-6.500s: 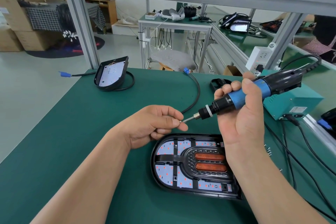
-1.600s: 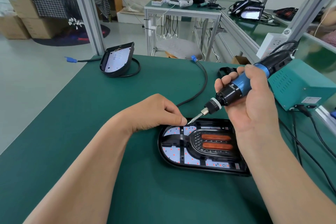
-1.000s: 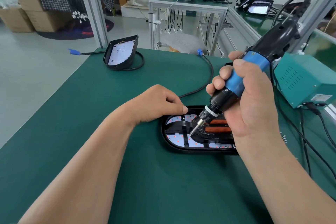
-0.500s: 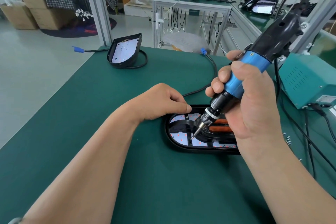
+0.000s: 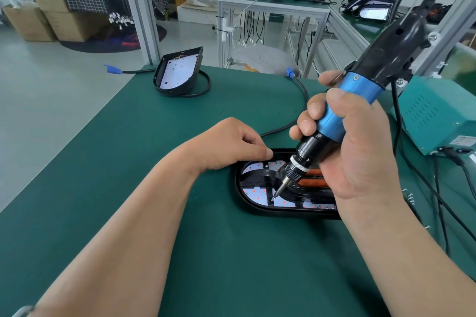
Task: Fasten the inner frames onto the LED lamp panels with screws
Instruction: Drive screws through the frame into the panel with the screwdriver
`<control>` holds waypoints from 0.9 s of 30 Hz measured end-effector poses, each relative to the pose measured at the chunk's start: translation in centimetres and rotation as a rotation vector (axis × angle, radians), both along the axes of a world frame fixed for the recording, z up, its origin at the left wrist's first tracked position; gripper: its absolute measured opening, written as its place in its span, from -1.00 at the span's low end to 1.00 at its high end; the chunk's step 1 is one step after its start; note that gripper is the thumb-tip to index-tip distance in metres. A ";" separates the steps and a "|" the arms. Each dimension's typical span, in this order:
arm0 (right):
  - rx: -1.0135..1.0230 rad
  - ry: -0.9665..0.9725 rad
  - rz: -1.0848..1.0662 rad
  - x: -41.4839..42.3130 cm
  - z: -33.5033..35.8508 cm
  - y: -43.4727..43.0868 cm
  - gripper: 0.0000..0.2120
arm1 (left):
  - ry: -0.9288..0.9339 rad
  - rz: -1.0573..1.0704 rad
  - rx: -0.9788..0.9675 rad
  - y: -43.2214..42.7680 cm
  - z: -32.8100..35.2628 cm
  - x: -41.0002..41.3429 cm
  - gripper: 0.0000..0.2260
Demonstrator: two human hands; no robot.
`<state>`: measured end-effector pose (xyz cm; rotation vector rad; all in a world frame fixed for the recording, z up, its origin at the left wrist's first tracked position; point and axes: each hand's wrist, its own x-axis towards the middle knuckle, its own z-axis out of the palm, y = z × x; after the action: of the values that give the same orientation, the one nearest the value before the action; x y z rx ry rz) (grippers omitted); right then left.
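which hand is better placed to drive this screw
Right. The right hand grips the electric screwdriver, its bit down on the inner frame; the left hand only rests at the lamp panel rim.

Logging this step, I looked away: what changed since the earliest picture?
The right hand tipped the electric screwdriver down, bit onto the inner frame. The left hand left the bit and rests on the lamp panel, at its far rim. The panel stayed put.

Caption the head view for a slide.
Right hand holds electric screwdriver, bit on the inner frame of the LED lamp panel; left hand rests on its rim.
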<state>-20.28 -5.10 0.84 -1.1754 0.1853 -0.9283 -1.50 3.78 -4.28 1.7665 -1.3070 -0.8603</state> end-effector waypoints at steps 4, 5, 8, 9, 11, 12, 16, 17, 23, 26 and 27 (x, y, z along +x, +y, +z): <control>-0.060 -0.016 0.059 0.0 0.1 0.3 -0.74 | -0.016 0.002 -0.004 -0.1 -0.1 -0.1 -0.78; -0.074 -0.021 0.077 0.0 0.1 0.5 -0.73 | -0.021 0.001 -0.005 -0.1 -0.1 0.0 -0.80; -0.109 -0.038 0.134 0.0 0.2 1.1 -0.76 | -0.037 -0.004 -0.006 -0.2 -0.2 0.1 -0.83; -0.121 -0.042 0.145 0.0 0.2 1.3 -0.77 | -0.047 -0.006 -0.010 -0.3 -0.2 0.1 -0.82; -0.131 -0.042 0.153 0.0 0.3 1.5 -0.79 | -0.063 -0.008 -0.017 -0.4 -0.3 0.2 -0.81; -0.129 -0.039 0.152 0.0 0.3 1.5 -0.80 | -0.066 -0.009 -0.019 -0.4 -0.4 0.2 -0.81; -0.096 -0.025 0.155 0.0 0.3 1.3 -0.82 | -0.055 -0.008 -0.016 -0.4 -0.3 0.2 -0.85; -0.088 -0.024 0.160 0.0 0.3 1.3 -0.84 | -0.055 -0.007 -0.013 -0.4 -0.3 0.1 -0.86; -0.080 -0.026 0.214 0.1 0.2 0.9 -0.89 | -0.084 0.002 -0.004 -0.4 -0.2 0.1 -0.79; -0.092 -0.038 0.243 0.0 0.0 0.7 -0.85 | -0.077 -0.007 -0.008 -0.3 -0.1 0.0 -0.80; -0.091 -0.045 0.238 -0.1 -0.2 0.6 -0.82 | -0.066 -0.012 -0.009 -0.3 -0.1 0.0 -0.82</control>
<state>-20.34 -4.47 0.67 -1.2291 -0.0338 -0.7590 -1.47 3.51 -4.35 1.7954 -1.3634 -0.8079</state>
